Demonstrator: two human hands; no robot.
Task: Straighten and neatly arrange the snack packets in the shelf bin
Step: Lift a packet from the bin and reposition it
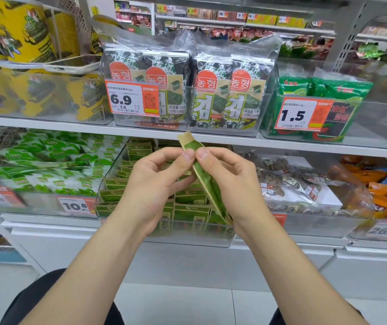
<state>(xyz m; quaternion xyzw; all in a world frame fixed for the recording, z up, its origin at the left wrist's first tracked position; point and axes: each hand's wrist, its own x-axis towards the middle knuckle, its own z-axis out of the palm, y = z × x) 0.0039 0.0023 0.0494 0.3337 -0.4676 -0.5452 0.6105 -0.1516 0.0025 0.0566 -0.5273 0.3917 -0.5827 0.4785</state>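
A flat green-and-tan snack packet (193,146) is held edge-on in front of the lower shelf. My left hand (157,186) pinches its upper part with thumb and fingers. My right hand (230,184) grips the same packet from the right, thumb next to the left thumb. Behind the hands stands a clear plastic shelf bin (164,240) filled with several matching green-and-tan packets (187,212), in rows, some leaning. The hands hide the bin's middle.
Above, clear bins hold seaweed packs (225,95) with price tags 6.9 and 1.5. Left of the bin lie white-green packets (47,170); to the right are clear bags of nuts (288,184) and orange packets (385,193). White shelf edge (305,143) runs just above the hands.
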